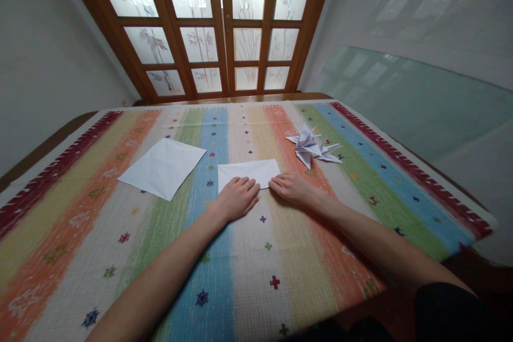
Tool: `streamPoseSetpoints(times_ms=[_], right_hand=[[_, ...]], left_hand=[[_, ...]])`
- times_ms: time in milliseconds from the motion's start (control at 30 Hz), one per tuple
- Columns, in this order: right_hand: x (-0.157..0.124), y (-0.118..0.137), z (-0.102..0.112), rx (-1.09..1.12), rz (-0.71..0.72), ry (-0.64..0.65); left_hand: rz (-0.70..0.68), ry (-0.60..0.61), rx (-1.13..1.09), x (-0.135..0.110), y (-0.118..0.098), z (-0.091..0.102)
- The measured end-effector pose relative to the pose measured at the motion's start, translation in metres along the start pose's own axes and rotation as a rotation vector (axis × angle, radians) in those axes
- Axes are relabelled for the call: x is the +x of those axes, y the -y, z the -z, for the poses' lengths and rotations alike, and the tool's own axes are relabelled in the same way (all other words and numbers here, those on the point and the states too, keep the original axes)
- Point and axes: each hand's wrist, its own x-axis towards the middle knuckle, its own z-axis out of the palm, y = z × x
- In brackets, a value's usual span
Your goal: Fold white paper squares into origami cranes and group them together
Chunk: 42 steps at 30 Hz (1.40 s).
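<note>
A folded sheet of white paper [249, 171] lies flat in front of me, a long rectangle with faint crease lines. My left hand [239, 197] rests over its near edge, the fingers closed together and pressing on the paper. At the near right corner my right hand [294, 188] pinches the same sheet, its fingers close together; the thumb is hidden. A small gap separates the two hands. To the left lies a white square of paper [163, 168], turned like a diamond and creased across its middle.
Several folded paper cranes [310, 145] are bunched together at the right. A striped tablecloth [269, 256] with small printed figures covers the table. Beyond its far edge stand wooden doors with frosted panes [199, 43]. White walls rise on both sides, with a pale green panel on the right.
</note>
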Motion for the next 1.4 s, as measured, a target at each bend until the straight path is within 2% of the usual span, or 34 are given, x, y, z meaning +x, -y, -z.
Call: streamPoseSetpoints(times_ms=[100, 200, 300, 367, 400, 500, 567, 633, 733, 833, 1000, 1200, 1400], right_hand=[[0.003, 0.003, 0.002, 0.078, -0.046, -0.12], [0.007, 0.009, 0.006, 0.198, -0.175, -0.391], [0.015, 0.013, 0.012, 0.367, -0.498, -0.747], [0.024, 0.012, 0.014, 0.578, -0.671, -0.841], [0.029, 0.012, 0.014, 0.725, -0.703, -0.815], [0.042, 0.01, 0.012, 1.191, -0.667, -0.595], [0.048, 0.013, 0.008, 1.41, -0.621, -0.485], [0.052, 0.017, 0.006, 1.524, -0.616, -0.443], [0.054, 0.025, 0.004, 1.558, -0.674, -0.42], [0.054, 0.029, 0.006, 1.533, -0.706, -0.418], [0.052, 0.031, 0.005, 1.446, -0.732, -0.438], [0.05, 0.034, 0.006, 1.371, -0.784, -0.479], [0.05, 0.035, 0.006, 1.422, -0.805, -0.496]], left_hand=[[0.05, -0.013, 0.043, 0.007, -0.001, 0.0], [0.184, -0.112, -0.013, 0.01, 0.003, 0.002], [0.424, -0.413, -0.29, 0.011, 0.01, 0.01], [0.622, -0.657, -0.597, 0.014, 0.015, 0.017], [0.709, -0.753, -0.763, 0.015, 0.017, 0.02], [0.86, -0.95, -1.248, 0.021, 0.022, 0.022], [0.886, -1.004, -1.489, 0.024, 0.024, 0.017], [0.9, -1.0, -1.611, 0.025, 0.026, 0.011], [0.952, -0.96, -1.615, 0.023, 0.029, 0.001], [0.993, -0.978, -1.592, 0.019, 0.034, -0.007], [0.984, -0.967, -1.56, 0.014, 0.044, -0.019], [1.002, -0.875, -1.443, 0.011, 0.051, -0.028], [1.018, -0.925, -1.589, 0.012, 0.048, -0.026]])
